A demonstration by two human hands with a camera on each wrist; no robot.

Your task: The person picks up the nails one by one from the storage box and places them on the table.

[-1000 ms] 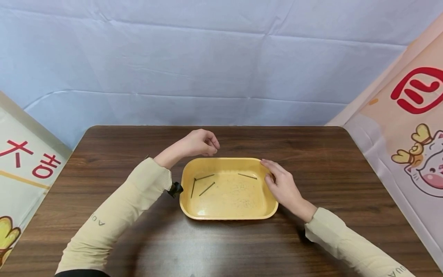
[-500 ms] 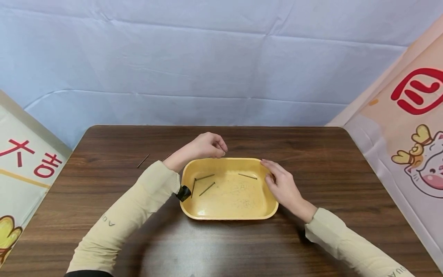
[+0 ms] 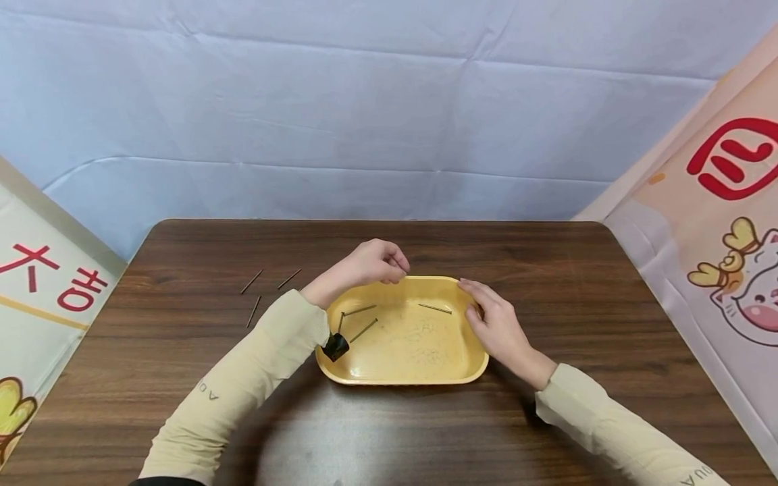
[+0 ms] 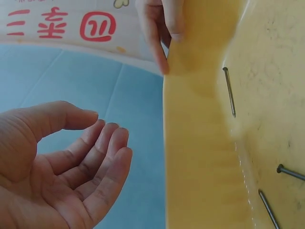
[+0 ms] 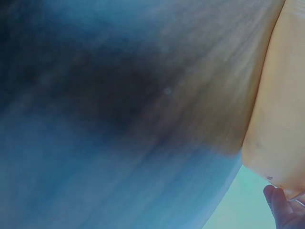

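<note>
A yellow plastic tray (image 3: 413, 378) sits on the table with several nails inside. One nail (image 3: 434, 309) lies alone near the far right; another nail (image 3: 363, 329) is among those grouped at the left. My left hand (image 3: 373, 262) hangs over the far rim, fingers loosely bent. In the left wrist view, a gap shows between the thumb and fingertips of this left hand (image 4: 71, 167), with nothing held. My right hand (image 3: 498, 331) grips the tray's right rim, thumb on the inner side and fingers along the outside. My left wrist camera hides part of the left-hand nails.
On the dark wooden table (image 3: 577, 290), left of the tray, lie three loose nails, including a nail (image 3: 253, 311) closest to my left sleeve (image 3: 243, 378). A pale cloth (image 3: 365, 115) hangs behind the table, with printed banners (image 3: 723, 270) at both sides.
My left hand has shifted right and slightly nearer along the far rim, fingers still loosely bent. Its forearm has uncovered three nails on the table. The right hand and tray have stayed put.
</note>
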